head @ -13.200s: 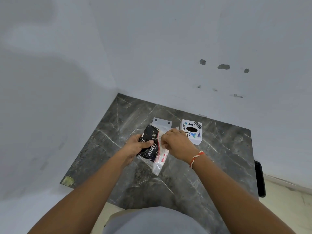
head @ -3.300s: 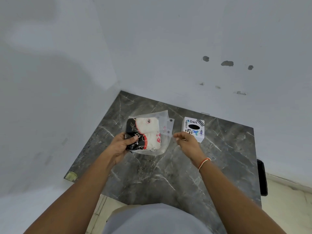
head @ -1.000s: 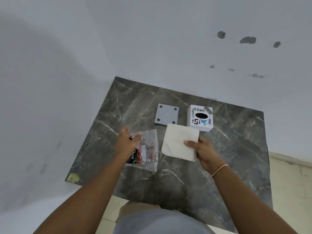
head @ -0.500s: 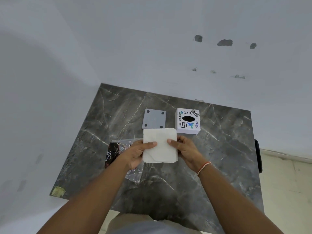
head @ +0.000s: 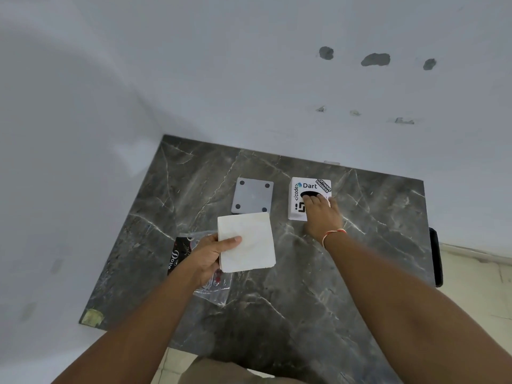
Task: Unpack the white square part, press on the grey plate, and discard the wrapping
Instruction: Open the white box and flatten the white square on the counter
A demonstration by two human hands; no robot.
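My left hand point(head: 206, 256) grips the white square part point(head: 249, 242) by its left edge and holds it flat just above the table, in front of the grey plate point(head: 252, 199). The plate lies flat and bare, with four dark holes at its corners. Under my left hand lies the clear plastic wrapping point(head: 213, 292) with a black printed packet point(head: 177, 253). My right hand point(head: 321, 214) rests palm down on the white sticker-covered box point(head: 297, 200), fingertips at its black round hole. What is under those fingers is hidden.
Everything sits on a dark marble table point(head: 304, 300) set into a white wall corner. A black object point(head: 435, 259) hangs at the table's right edge. A yellowish sticker point(head: 92, 317) marks the near left corner.
My right hand let go of the white part and moved right and away onto the box. My left hand alone now holds the part.
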